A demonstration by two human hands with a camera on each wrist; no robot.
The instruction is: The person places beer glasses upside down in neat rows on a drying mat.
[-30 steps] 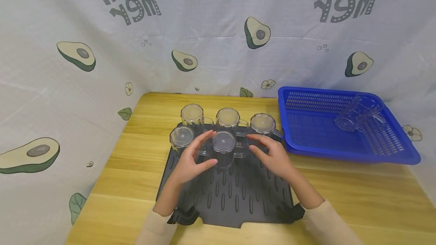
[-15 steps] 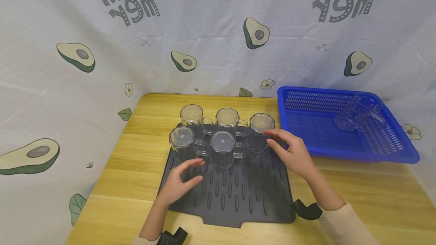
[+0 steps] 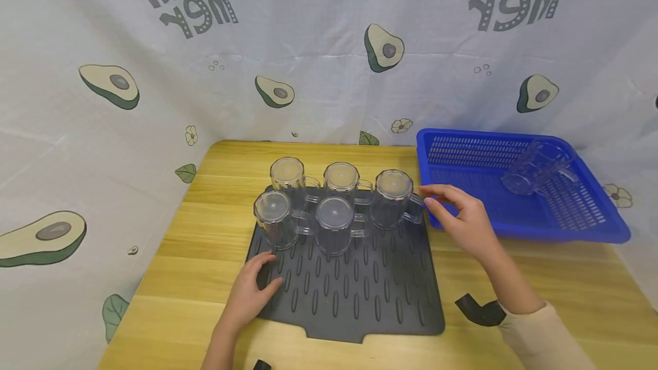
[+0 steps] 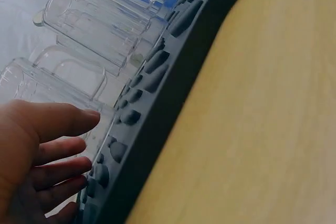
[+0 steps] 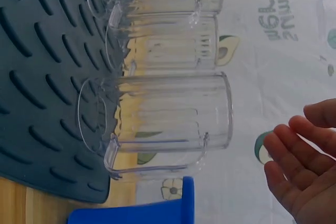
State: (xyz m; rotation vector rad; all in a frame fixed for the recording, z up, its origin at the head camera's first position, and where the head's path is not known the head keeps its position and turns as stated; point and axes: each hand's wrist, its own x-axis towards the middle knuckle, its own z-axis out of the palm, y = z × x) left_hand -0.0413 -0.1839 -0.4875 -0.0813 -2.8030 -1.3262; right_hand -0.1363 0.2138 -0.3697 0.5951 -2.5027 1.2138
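Several clear glass mugs stand upside down in two rows on a black drying mat [image 3: 354,301]. The back right mug [image 3: 392,201] has its handle turned toward the basket. My right hand [image 3: 465,224] hovers past that handle with fingers loosely bent, holding nothing; in the right wrist view it is apart from the mugs. My left hand [image 3: 247,296] is over the mat's left edge, in front of the front left mug [image 3: 276,221], fingers spread around nothing. Beside that one stands the front middle mug [image 3: 334,227].
A blue perforated basket [image 3: 514,232] stands at the back right of the wooden table [image 3: 169,273], close to the mat. Clear glassware [image 3: 537,170] lies on its side in the basket's right part. A printed white curtain [image 3: 319,27] hangs behind.
Both hands have drawn apart from the front middle mug. The left has come down and left toward the mat's edge, the right has gone right toward the basket. The mugs stay put.
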